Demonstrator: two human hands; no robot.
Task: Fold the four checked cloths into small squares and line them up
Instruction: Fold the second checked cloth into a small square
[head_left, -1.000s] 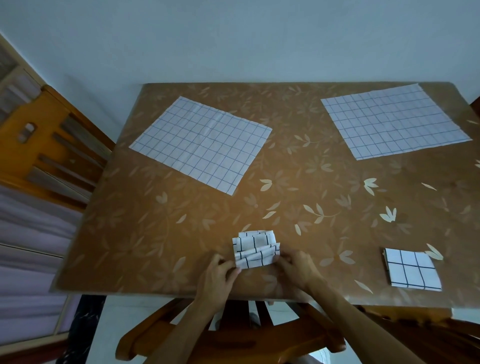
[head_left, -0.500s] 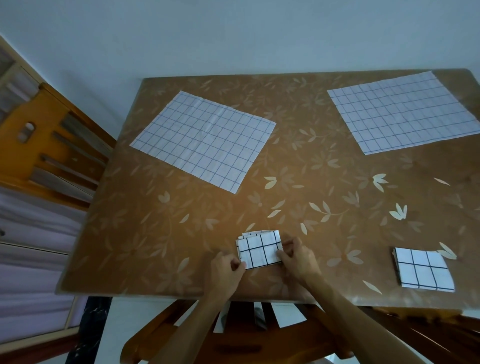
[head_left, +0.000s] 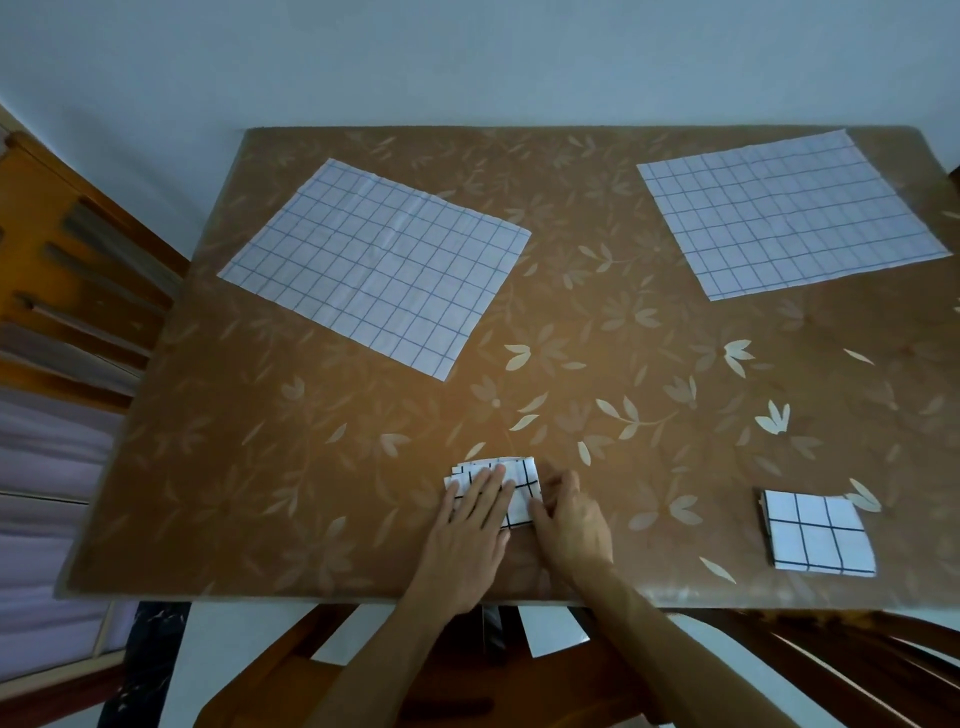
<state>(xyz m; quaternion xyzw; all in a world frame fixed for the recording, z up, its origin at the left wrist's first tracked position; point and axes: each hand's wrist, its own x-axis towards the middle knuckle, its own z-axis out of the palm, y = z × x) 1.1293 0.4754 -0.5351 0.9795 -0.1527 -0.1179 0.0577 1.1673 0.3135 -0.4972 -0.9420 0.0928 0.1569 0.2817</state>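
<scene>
The left hand lies flat, fingers straight, pressing the part-folded cloth near the counter's front edge. The right hand rests against the cloth's right side (pinching or only touching, I cannot tell). The layers look soft, light and springy, so they are best pinched at the stacked corners. The finished square lies well to the right. The left unfolded cloth and the right unfolded cloth lie flat beyond.
</scene>
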